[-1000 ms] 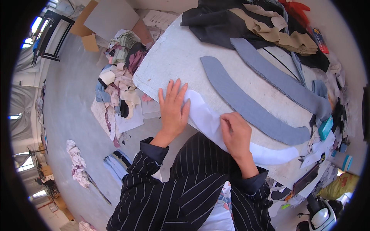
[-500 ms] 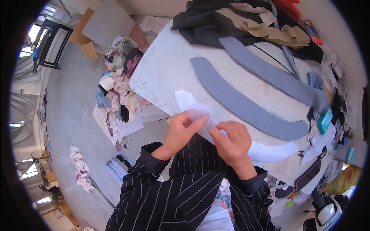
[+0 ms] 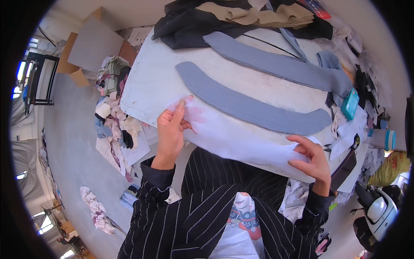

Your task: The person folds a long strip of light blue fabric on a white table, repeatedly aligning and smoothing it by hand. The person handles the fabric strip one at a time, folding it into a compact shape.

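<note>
A long, curved strip of thin white sheer material (image 3: 241,140) stretches between my hands along the table's near edge. My left hand (image 3: 170,129) pinches its left end between thumb and fingers, and the fingertips show through it. At the other end, my right hand (image 3: 312,159) touches the strip with thumb and forefinger spread apart. Just beyond it, a curved blue-grey fabric piece (image 3: 254,108) lies flat on the white table (image 3: 151,77). A second blue-grey piece (image 3: 267,60) lies farther back, its right end against bunched cloth.
Black cloth (image 3: 189,30) and folded tan fabric (image 3: 263,16) are heaped at the back. A teal box (image 3: 350,103) and a dark phone-like slab (image 3: 343,170) sit on the right. Fabric scraps (image 3: 114,112) pile up left of the table.
My hands were close together on the white strip; they have moved apart, the left leftward and the right rightward. The strip is now spread out between them. The view has shifted.
</note>
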Demonstrator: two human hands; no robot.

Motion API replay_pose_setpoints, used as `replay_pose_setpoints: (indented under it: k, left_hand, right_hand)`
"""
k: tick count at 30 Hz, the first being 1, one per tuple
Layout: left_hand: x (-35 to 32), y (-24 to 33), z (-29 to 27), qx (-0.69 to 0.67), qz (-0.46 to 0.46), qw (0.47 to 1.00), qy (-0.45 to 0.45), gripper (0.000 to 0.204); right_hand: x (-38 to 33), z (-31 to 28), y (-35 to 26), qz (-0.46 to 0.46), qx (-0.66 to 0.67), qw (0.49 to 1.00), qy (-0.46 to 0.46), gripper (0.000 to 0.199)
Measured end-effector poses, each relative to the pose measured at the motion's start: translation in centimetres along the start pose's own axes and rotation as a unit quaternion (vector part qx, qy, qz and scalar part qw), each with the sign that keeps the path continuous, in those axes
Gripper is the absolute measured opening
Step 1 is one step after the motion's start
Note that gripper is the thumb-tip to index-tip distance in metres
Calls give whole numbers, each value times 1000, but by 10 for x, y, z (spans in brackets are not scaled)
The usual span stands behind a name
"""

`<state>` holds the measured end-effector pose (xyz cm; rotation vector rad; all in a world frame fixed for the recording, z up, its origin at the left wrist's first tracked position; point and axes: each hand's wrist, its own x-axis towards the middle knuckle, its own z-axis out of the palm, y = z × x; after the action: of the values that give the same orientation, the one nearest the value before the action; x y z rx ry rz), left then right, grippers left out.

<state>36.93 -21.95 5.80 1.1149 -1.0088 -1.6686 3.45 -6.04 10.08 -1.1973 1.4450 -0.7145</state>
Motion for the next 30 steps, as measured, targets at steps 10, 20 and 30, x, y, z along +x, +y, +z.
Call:
replay_pose_setpoints:
  k: [10, 20, 30]
  left_hand:
    - [69, 14, -15, 132, 6, 991, 14, 17]
    - [118, 1, -23, 333, 88, 933, 105, 18]
    - [124, 1, -23, 486, 139, 853, 132, 19]
  right_hand:
    - [-3, -13, 6, 70, 28, 992, 100, 49]
    - [33, -24, 7, 53, -40, 993, 101, 46]
    - [49, -34, 14, 23, -90, 989, 113, 45]
